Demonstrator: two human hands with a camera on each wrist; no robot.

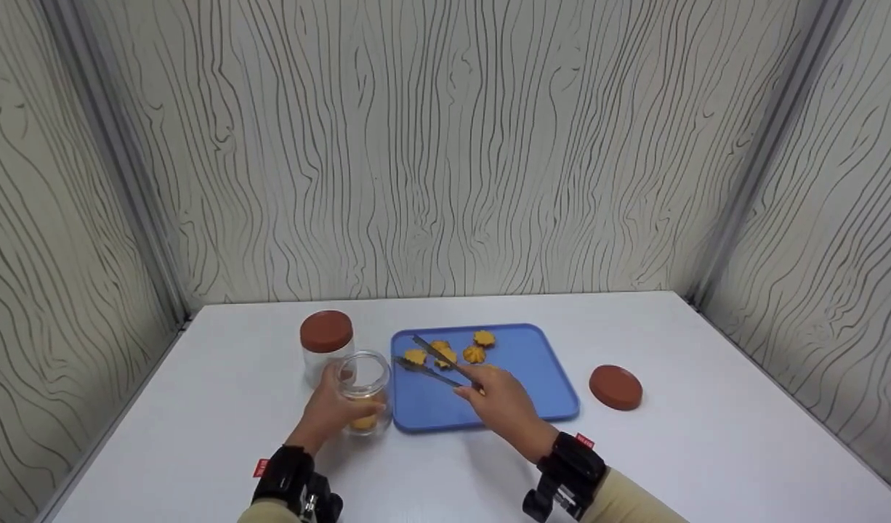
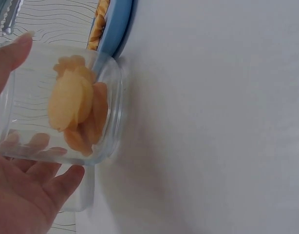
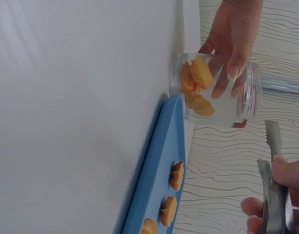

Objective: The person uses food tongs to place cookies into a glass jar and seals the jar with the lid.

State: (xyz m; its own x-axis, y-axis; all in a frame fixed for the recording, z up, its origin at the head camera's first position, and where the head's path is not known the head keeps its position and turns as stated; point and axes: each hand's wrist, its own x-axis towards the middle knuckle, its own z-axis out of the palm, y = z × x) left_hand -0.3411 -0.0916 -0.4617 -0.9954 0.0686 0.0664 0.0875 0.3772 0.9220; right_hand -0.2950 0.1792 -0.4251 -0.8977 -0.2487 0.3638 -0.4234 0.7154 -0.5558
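My left hand (image 1: 334, 409) holds a clear open-topped jar (image 1: 364, 378) upright on the table, thumb on one side and fingers on the other. Several yellow cookies (image 2: 74, 100) lie at the bottom of this jar. Above the blue tray (image 1: 554, 396), my right hand (image 1: 505, 407) grips metal tongs (image 3: 273, 195). The tongs' two arms stand apart, with nothing between their tips. More flower-shaped cookies (image 1: 474, 354) lie on the tray, mostly in its left and back part; the right hand hides some of the tray.
A second jar with a brown lid (image 1: 327, 330) stands behind the left hand. Right of the tray, a loose brown lid (image 1: 615, 387) lies on the white table (image 1: 707, 436). Patterned panels (image 1: 431, 145) enclose the back and sides.
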